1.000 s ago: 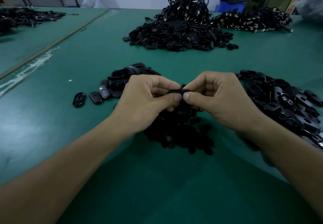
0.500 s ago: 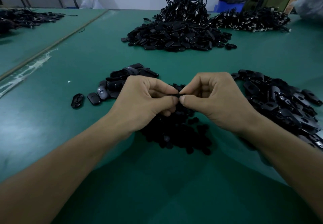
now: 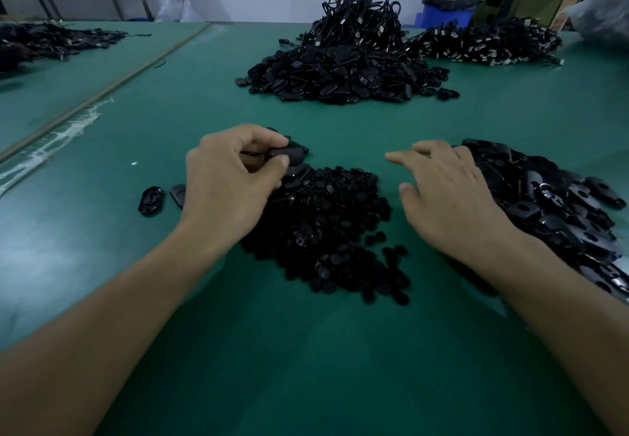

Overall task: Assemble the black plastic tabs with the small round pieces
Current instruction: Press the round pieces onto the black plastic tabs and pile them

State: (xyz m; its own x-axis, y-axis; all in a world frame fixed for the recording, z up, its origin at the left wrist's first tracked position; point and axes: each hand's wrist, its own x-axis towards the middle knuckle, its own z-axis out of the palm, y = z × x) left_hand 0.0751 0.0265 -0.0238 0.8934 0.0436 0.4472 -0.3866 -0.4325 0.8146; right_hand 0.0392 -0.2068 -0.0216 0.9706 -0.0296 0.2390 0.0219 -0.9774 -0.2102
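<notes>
Left hand (image 3: 224,193) and right hand (image 3: 449,204) are being drawn apart, black tab (image 3: 291,153) being pinched by left fingers (image 3: 263,136), right fingers (image 3: 403,158) being spread wide.

Your left hand (image 3: 231,176) pinches a black tab (image 3: 287,153) at frame centre-left above the pile of small round pieces (image 3: 326,228), while your right hand (image 3: 449,190) hovers, fingers spread, beside the right-hand tab heap (image 3: 551,197).

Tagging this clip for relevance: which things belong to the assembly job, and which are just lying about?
Job:
left hand pinching a black tab
right hand, open, at the tab pile
round pieces pile between the hands

Lying about:
far corded heap
blue bin
</notes>
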